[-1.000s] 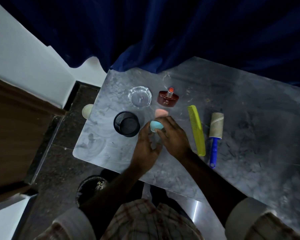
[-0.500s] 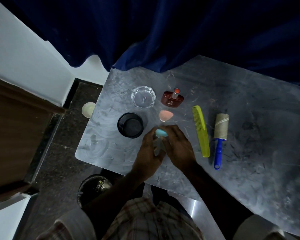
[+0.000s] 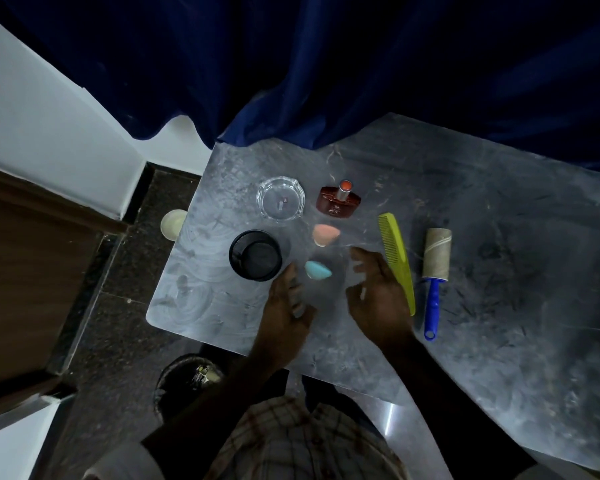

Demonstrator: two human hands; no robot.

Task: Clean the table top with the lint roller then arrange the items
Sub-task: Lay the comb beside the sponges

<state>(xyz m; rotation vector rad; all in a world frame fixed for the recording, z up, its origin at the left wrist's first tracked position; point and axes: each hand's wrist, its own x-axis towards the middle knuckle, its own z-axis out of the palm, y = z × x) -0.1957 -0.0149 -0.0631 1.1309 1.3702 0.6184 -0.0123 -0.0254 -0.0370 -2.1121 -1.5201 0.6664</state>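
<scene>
Surface: grey marbled table top (image 3: 499,306), streaked and scuffed, its far edge under a dark blue curtain (image 3: 326,64).
Left hand (image 3: 286,306): over the near part of the table, fingers loosely spread and curled, gripping nothing; the fingertips lie just beside the blue sponge, and contact cannot be told.
Right hand (image 3: 381,292): over the table, fingers apart and empty; its outer edge lies against or over the near part of the comb, contact not certain.
Blue sponge (image 3: 317,270): teardrop-shaped, lying free on the table between the two hands, near the black cup.
Pink sponge (image 3: 325,234): same shape, lying on the table just beyond the blue one, apart from it.
Black cup (image 3: 256,259): round mesh container, upright, left of the sponges.
Glass ashtray (image 3: 280,199): clear, beyond the black cup.
Perfume bottle (image 3: 338,201): reddish-brown, orange-topped, right of the ashtray.
Comb (image 3: 395,258): yellow-green, lying lengthwise, right of the sponges.
Lint roller (image 3: 434,275): lying flat right of the comb and roughly parallel to it, untouched; roll end far, blue handle toward the person.
Floor: dark speckled stone; a pale round object (image 3: 174,224) sits at the table's left edge, identity unclear.
</scene>
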